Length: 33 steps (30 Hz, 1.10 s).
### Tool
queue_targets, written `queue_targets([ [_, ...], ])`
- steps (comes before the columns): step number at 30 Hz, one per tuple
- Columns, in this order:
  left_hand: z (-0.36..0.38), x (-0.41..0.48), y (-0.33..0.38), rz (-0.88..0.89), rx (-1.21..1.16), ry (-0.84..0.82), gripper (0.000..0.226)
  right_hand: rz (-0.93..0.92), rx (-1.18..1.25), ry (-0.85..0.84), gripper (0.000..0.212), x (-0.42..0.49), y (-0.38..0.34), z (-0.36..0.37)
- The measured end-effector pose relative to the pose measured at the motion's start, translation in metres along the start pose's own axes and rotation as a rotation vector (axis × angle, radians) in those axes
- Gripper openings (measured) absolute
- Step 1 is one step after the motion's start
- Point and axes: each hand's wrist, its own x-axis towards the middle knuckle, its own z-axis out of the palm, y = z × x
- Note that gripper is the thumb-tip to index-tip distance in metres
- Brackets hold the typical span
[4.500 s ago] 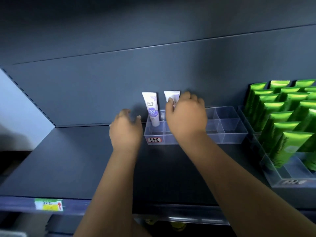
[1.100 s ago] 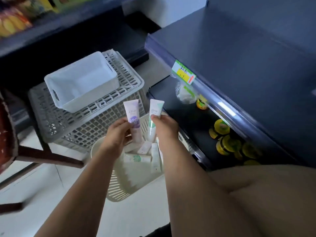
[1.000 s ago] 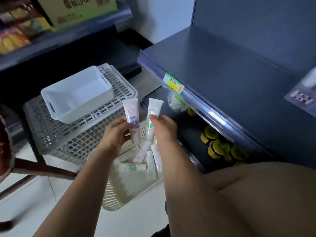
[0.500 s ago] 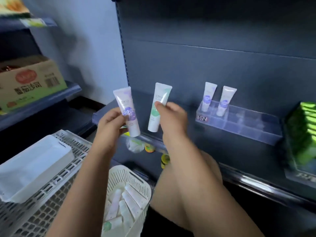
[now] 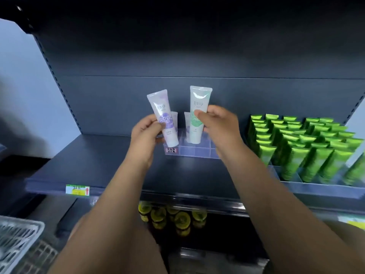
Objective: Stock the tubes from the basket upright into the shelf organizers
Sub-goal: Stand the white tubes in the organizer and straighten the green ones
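Pinching glossy flat-crimped tubes (caps down): left hand (image 5: 145, 133) the purple tube (image 5: 163, 117), right hand (image 5: 221, 123) the green tube (image 5: 198, 113).

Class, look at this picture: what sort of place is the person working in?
Most likely a shop aisle: a price label on the shelf edge, rows of identical green tubes, and a clear organizer being stocked.

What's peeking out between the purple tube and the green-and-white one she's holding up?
In the head view, two tubes already standing in the clear organizer show in the gap: one behind the purple tube, one behind the green-and-white tube.
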Motion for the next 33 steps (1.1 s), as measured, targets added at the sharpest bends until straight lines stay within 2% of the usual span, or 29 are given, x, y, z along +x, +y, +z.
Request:
queue_targets([
  [3,0.020,0.022,-0.013,0.031,0.049,0.013,0.024,-0.003,-0.080,0.037,0.003,0.022,0.021,-0.020],
  [8,0.021,0.059,-0.028,0.135,0.136,-0.019,0.026,-0.030,-0.117,0.110,0.012,0.052,0.069,-0.023],
  [10,0.022,0.071,-0.033,0.145,0.104,0.036,0.024,-0.020,-0.085,0.079,0.004,0.065,0.084,-0.012],
  [15,0.019,0.098,-0.032,0.191,0.048,0.111,0.024,-0.030,-0.057,-0.032,0.013,0.097,0.111,0.037],
  [21,0.003,0.109,-0.045,0.132,-0.017,0.204,0.023,-0.129,-0.232,-0.105,0.013,0.125,0.140,0.083],
  [27,-0.007,0.106,-0.049,0.090,0.092,0.157,0.026,-0.179,-0.428,-0.148,0.025,0.139,0.165,0.095],
  [33,-0.013,0.103,-0.052,0.070,0.101,0.163,0.026,-0.137,-0.425,-0.140,0.019,0.136,0.173,0.095],
])
